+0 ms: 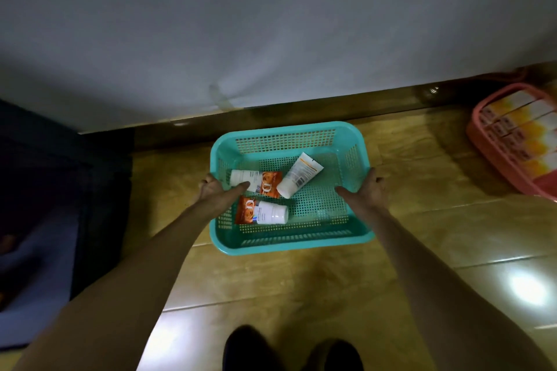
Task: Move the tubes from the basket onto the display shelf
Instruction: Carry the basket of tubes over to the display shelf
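A turquoise perforated basket [289, 242] is at the centre, over the tan tiled floor. My left hand [215, 188] grips its left rim, thumb inside. My right hand [366, 190] grips its right rim. Three tubes lie flat inside. One white and orange tube [256, 179] lies at the left, cap pointing left. Another white and orange tube [262, 212] lies in front of it, cap pointing right. A white tube [298, 175] lies tilted at the back right, cap toward me. No shelf is visible.
A white wall fills the top, with a dark wooden skirting [301, 111] below it. A pink basket [479, 129] full of orange and white boxes sits at the far right. Dark blue furniture [45, 205] stands at the left. My dark shoes [289, 352] show at the bottom.
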Available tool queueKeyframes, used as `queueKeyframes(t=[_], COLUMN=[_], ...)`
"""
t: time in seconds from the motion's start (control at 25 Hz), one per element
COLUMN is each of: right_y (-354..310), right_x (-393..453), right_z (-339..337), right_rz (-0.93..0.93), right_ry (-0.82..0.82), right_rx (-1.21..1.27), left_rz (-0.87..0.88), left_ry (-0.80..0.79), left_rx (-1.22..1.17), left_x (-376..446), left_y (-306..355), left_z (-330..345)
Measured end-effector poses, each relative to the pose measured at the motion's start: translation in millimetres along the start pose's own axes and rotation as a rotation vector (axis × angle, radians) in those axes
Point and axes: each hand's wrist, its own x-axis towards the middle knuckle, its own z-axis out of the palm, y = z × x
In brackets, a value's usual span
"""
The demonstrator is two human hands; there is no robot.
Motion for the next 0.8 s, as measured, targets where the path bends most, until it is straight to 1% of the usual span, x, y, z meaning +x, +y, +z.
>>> queueKeyframes(t=[0.08,0.32,0.48,0.72,0.8], right_y=[-7.4,-43.7,-69.8,-83.3,-79.7], right_x=[-27.9,-115.5,-183.1,-284.7,-318.6], right_z=[-31.0,-129.2,-206.4,-302.2,-329.6], right_rz=[-0.003,-0.030,-0.074,-0.072,-0.061], right_ry=[-0.015,-0.045,-0.033,-0.037,-0.019], right_rx=[-0.007,0.039,0.065,0.086,0.098], left_rz=[0.004,0.003,0.001,0.005,0.035], left_ry=[-0.011,0.025,0.051,0.076,0.071], left_rx=[0.030,0.170,0.187,0.243,0.267], left_x=[-33.8,-147.0,-231.2,-347.4,-384.0], left_y=[11.1,42.9,60.9,89.3,104.2], left_z=[-27.0,-113.1,-171.4,-236.1,-252.7])
